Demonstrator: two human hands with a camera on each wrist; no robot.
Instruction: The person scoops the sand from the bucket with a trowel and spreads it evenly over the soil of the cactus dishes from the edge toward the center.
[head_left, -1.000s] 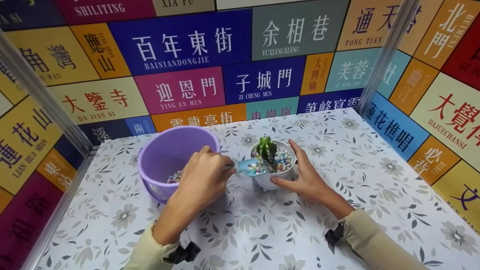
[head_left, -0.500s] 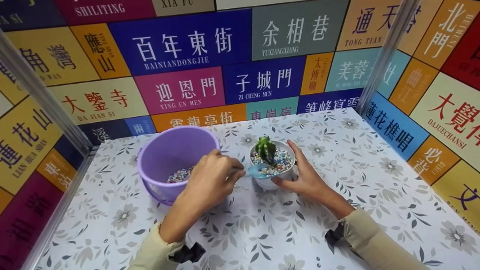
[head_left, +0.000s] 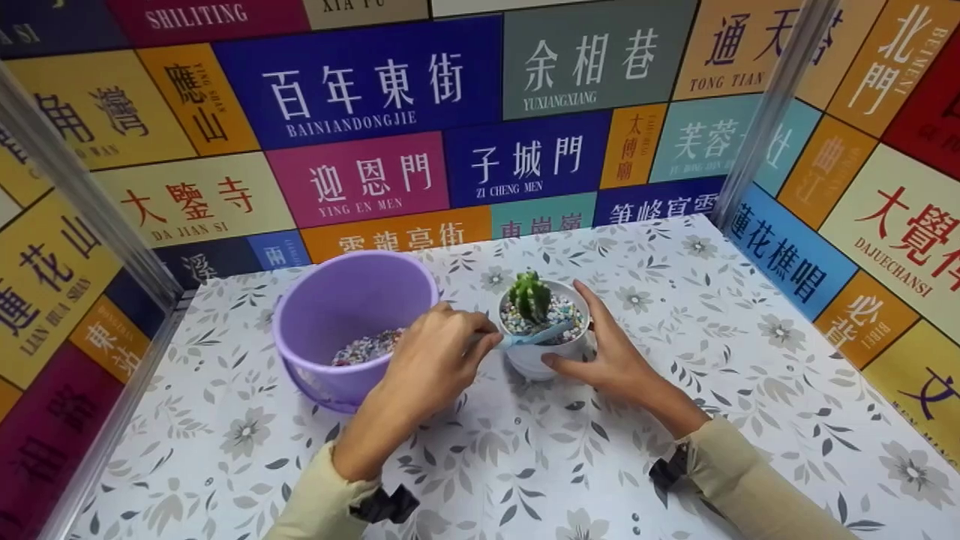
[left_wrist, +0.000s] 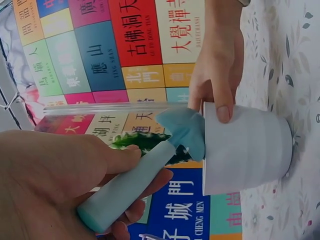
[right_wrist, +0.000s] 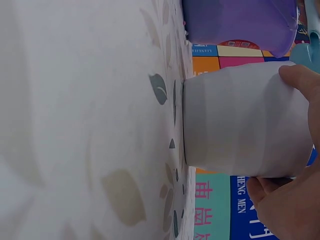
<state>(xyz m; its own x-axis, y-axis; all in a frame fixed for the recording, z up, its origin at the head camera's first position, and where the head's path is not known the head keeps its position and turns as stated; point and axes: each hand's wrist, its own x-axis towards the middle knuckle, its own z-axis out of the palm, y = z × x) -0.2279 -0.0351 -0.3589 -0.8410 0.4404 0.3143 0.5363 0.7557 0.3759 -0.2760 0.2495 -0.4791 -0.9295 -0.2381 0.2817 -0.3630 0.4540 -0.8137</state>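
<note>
My left hand [head_left: 439,356] holds a small light-blue toy shovel [left_wrist: 125,187] by its handle, thumb on top. In the head view the shovel's blade [head_left: 546,334] is tipped on its side over the near rim of a white flowerpot [head_left: 534,366]. A green cactus [head_left: 529,297] stands in the pot among multicoloured pebbles [head_left: 568,310]. My right hand [head_left: 622,360] grips the pot's right side, with the thumb in front and the fingers behind. The pot [right_wrist: 240,120] stands upright on the table in the right wrist view.
A purple bucket [head_left: 307,319] stands left of the pot, just behind my left hand, with more pebbles [head_left: 365,349] at its bottom. A floral cloth [head_left: 480,480] covers the table. Panels with printed characters [head_left: 375,82] rise behind and at both sides.
My left hand has moved right, and the shovel has turned from level with pebbles on it to tipped over the pot. Those pebbles no longer show on it. The right hand stays on the pot.
</note>
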